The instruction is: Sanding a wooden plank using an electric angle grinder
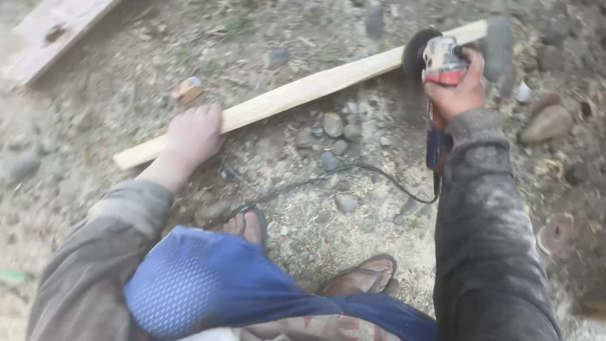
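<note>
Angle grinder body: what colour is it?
Red and pale grey, dust-smeared, on the angle grinder in the right hand; head view.

no packages, no signs, no screens, no readable labels

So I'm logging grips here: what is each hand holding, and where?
The right hand grips the angle grinder around its body, behind the disc. The left hand presses the wooden strip near its lower-left end.

The left hand (192, 134) is pressing down with its fingers curled over and its arm bent at the elbow, while the right hand (459, 88) is squeezing tight in a fist, arm reaching straight out
</note>
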